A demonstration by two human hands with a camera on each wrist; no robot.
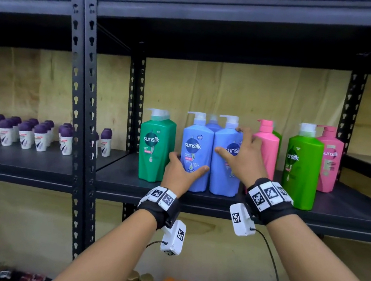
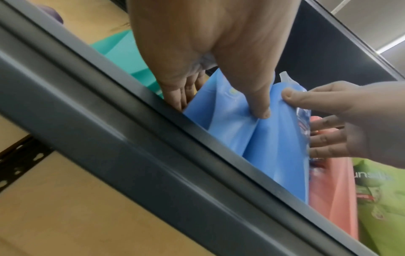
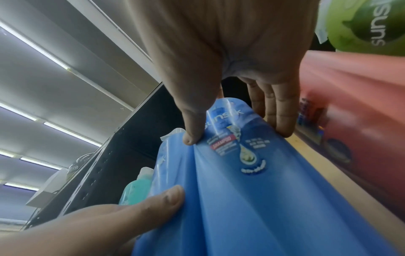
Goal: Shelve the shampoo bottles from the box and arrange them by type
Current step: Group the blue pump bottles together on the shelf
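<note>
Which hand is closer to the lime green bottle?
Right. The right hand grips the right blue bottle, nearer the lime green bottle. The left hand holds the left blue bottle, farther off.

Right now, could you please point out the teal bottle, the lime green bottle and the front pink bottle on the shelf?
teal bottle (image 1: pixel 155 145): head view, on its front label.
lime green bottle (image 1: pixel 301 171): head view, middle of its body.
front pink bottle (image 1: pixel 267 152): head view, on its bare pink side.

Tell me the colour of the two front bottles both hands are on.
Blue bottles, with white pump tops; clearest in the head view.
</note>
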